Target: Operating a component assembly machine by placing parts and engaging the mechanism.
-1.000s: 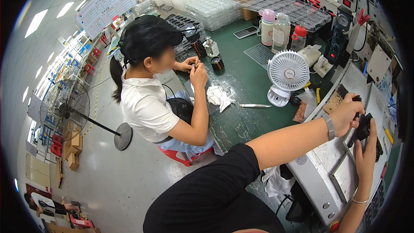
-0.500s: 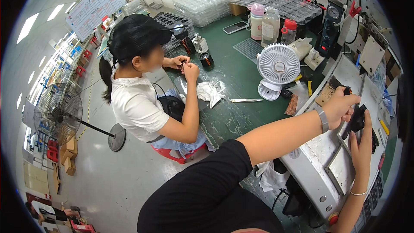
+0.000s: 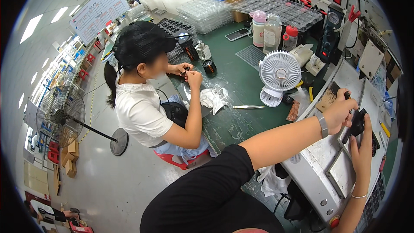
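My left hand [image 3: 338,113], with a grey band at the wrist, reaches across to the grey metal machine [image 3: 310,168] on the right. Its fingers are curled round a small dark piece [image 3: 347,95], mostly hidden in the grip. Just below it, my right hand [image 3: 362,153], a thin bangle on its wrist, grips a black moulded part [image 3: 357,122] between thumb and fingers. This part is tilted over the machine's metal plate [image 3: 340,172]. Both hands are close together; whether the left one touches the black part I cannot tell.
A co-worker [image 3: 142,116] sits at the left, handling a small dark piece. On the green table [image 3: 233,125] stand a white fan [image 3: 280,73], bottles [image 3: 271,30], tweezers [image 3: 249,107] and a white cloth [image 3: 212,99]. Yellow-handled pliers [image 3: 384,129] lie right of my hands. Clear trays [image 3: 205,11] are stacked behind.
The view has shifted slightly. My left hand has moved a little relative to the machine, with fingers still curled; my right hand keeps its grip on the black part.
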The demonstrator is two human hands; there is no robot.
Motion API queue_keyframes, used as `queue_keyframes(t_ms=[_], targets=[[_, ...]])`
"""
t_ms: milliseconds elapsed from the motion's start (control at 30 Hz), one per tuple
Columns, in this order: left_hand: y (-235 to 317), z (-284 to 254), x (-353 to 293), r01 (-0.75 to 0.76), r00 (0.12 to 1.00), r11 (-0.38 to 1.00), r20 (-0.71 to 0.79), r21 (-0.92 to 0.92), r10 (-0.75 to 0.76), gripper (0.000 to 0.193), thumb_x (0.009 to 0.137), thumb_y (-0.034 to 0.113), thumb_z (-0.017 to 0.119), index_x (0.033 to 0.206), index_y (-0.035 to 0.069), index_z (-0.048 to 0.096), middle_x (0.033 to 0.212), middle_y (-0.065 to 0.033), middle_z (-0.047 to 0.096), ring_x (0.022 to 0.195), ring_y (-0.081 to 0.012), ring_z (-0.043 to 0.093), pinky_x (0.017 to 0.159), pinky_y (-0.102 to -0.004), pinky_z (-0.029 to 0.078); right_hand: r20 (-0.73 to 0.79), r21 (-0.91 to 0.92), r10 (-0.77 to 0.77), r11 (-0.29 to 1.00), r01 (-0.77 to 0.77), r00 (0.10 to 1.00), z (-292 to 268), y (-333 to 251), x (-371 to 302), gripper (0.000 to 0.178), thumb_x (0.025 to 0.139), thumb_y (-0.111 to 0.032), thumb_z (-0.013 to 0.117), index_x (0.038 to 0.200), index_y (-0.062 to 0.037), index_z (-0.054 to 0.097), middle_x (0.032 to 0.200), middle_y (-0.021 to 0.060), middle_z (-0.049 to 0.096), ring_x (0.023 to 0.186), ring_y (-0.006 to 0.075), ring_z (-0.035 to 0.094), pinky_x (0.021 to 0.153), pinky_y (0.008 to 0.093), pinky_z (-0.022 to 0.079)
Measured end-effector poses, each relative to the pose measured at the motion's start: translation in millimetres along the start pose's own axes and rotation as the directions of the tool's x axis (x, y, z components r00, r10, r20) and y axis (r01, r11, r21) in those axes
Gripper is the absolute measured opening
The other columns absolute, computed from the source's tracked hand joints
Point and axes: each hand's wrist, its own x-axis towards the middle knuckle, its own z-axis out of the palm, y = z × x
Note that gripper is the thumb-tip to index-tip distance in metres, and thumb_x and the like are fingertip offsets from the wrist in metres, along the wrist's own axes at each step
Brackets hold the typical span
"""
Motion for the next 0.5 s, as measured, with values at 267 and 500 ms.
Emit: queue_keyframes(t_ms=[267, 500], targets=[[-5.9, -4.6, 7.8, -0.054, 0.994, 0.999, 0.091, 0.006, 0.053, 0.043, 0.079, 0.002, 0.057, 0.11, 0.016, 0.03, 0.082, -0.0035, 0.043, 0.058, -0.0117, 0.046, 0.045, -0.03, 0.036, -0.008, -0.008, 0.016, 1.0, -0.016, 1.0, -0.4, -0.4, 0.5, 0.069, 0.081, -0.002, 0.053, 0.145, -0.0051, 0.029, 0.149, 0.0163, 0.032, 0.135, 0.0342, 0.035, 0.11, 0.0388, 0.029], [-2.0, -6.2, 4.9, 0.035, 0.999, 0.998, 0.025, -0.05, -0.034, 0.021, 0.083, 0.021, 0.056, 0.096, 0.01, 0.044, 0.081, -0.0043, 0.045, 0.055, -0.0159, 0.051, 0.042, -0.0305, 0.041, -0.004, 0.022, 0.016, 1.0, -0.016, 1.0, 0.3, -2.7, -0.1, 0.07, 0.08, -0.001, 0.054, 0.145, -0.003, 0.028, 0.148, 0.0184, 0.033, 0.136, 0.0335, 0.034, 0.111, 0.0389, 0.028]])
